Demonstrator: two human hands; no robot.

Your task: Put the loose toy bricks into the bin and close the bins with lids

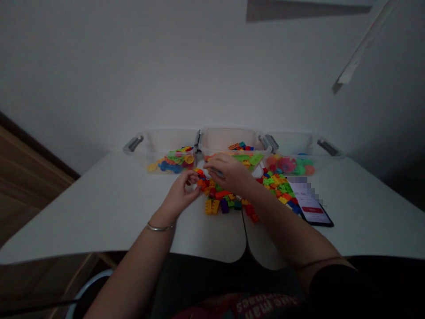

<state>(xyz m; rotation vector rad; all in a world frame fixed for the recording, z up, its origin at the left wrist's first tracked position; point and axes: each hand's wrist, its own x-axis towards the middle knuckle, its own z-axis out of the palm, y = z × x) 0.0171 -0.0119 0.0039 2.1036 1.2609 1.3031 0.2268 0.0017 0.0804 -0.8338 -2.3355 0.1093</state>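
My left hand (pixel 183 190) is at the left edge of a pile of toy building bricks (pixel 221 194). Its fingers are bent, the thumb stands apart from them, and I make out nothing between them. A metal bangle (pixel 160 228) circles that wrist. Over the back of the pile, my right hand (pixel 230 172) points left with its fingers apart, close to the left fingertips. No held thing shows in it, though its underside is hidden. Two yellow bricks (pixel 211 207) and a purple brick (pixel 225 206) lie at the pile's front.
Behind the pile stand a left clear bin (pixel 172 137), a middle clear bin (pixel 229 135) and a right clear bin (pixel 290 139), each holding colourful pieces. A phone (pixel 314 208) lies right of the bricks. A seam (pixel 245 230) splits the white table (pixel 83 208); a wall rises behind.
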